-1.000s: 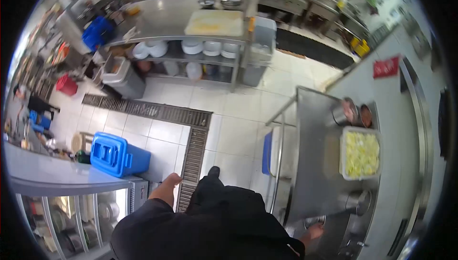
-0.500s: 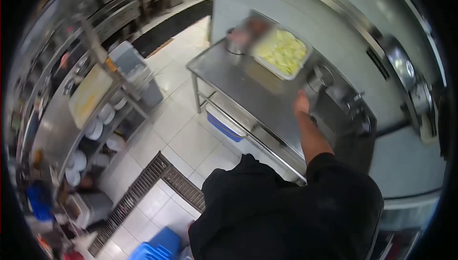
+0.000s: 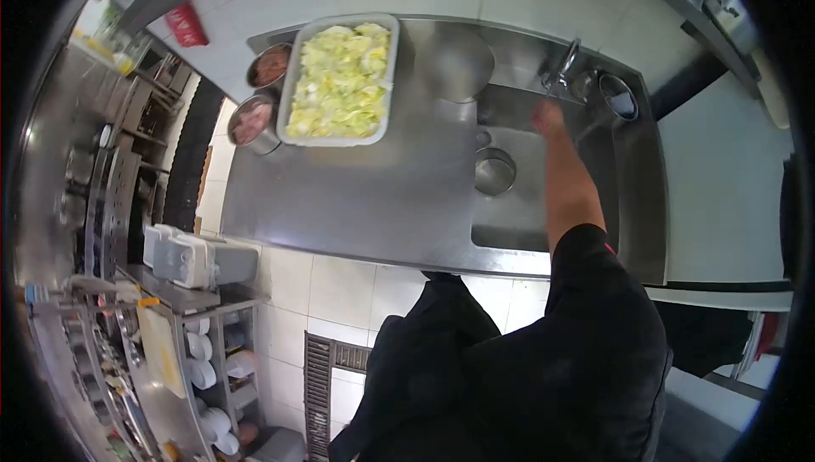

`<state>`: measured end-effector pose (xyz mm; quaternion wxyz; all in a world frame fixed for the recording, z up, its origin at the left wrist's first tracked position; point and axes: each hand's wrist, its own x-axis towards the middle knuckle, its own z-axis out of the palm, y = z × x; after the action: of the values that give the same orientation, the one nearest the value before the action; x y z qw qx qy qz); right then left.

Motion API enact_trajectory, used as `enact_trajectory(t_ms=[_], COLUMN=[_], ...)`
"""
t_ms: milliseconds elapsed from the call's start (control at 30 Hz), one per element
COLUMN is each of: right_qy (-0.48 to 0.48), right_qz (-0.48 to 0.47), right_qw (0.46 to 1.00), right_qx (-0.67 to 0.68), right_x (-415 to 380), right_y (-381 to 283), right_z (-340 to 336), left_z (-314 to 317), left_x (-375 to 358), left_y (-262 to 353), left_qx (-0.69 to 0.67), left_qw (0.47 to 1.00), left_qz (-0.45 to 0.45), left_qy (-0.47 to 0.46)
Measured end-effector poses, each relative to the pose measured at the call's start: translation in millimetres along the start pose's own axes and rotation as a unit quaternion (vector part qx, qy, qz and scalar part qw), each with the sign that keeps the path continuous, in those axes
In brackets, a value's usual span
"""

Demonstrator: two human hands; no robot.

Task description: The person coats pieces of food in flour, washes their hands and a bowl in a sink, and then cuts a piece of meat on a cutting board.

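My right hand (image 3: 546, 115) reaches over the back of the metal sink (image 3: 531, 207), just below and left of the faucet (image 3: 564, 67). Its fingers are small and blurred, so their pose and any hold cannot be made out. A round metal pot (image 3: 494, 172) lies in the sink, nearer to me than the hand. On the counter left of the sink is a round metal lid or bowl (image 3: 456, 63). Beside the faucet, at the right, a metal container (image 3: 618, 97) holds something pale. My left hand is out of view.
A white tray (image 3: 395, 80) of cut pale-green leaves stands on the steel counter (image 3: 365, 199). Left of it are two metal containers, one of brown food (image 3: 272, 65) and one of pink food (image 3: 251, 123). Shelves with white bowls (image 3: 202, 373) stand at lower left.
The view has swung right and closer to the counter, bringing the sink into full view. My right hand has shifted from the counter's edge by the sink to near the faucet.
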<state>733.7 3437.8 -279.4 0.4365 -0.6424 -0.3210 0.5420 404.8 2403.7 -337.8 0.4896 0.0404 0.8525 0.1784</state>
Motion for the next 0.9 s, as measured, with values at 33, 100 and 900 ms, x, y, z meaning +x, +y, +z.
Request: enact_trajectory(t_ms=[33, 100, 900], right_qy=[-0.091, -0.272, 0.026], right_qz=[-0.004, -0.005, -0.132], right_qw=[0.995, 0.957, 0.971], right_qx=[0.035, 0.104, -0.196], right_x=[15, 34, 87], right_y=[-5, -15, 20], right_z=[-9, -18, -54], left_z=[-17, -43, 46], left_x=[4, 8, -22], left_y=[19, 61, -7], left_qx=[-0.025, -0.118, 0.43], left_qw=[1.0, 0.991, 0.9], left_qz=[-0.006, -0.026, 0.057], left_qy=[0.018, 0.055, -0.054])
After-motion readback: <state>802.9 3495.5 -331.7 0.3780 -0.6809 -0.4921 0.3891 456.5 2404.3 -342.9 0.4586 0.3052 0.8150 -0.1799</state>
